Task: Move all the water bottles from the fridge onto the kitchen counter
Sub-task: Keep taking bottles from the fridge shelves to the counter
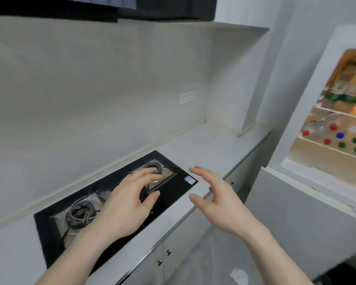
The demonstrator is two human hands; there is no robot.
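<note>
Hovering above the kitchen counter (210, 145) front edge, left hand (124, 204) and right hand (218, 204) fingers spread, empty. Water bottles (333, 136), capped, on fridge (308, 112) shelf.

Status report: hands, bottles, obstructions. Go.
Left hand and right hand open, empty, over the cooktop. Water bottles all in the open fridge; counter holds none. Path looks clear.

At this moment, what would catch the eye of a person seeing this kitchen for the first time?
Two empty hands, left hand and right hand, hover over the black stove set in the pale counter. At right, the open fridge shows bottles with coloured caps.
</note>
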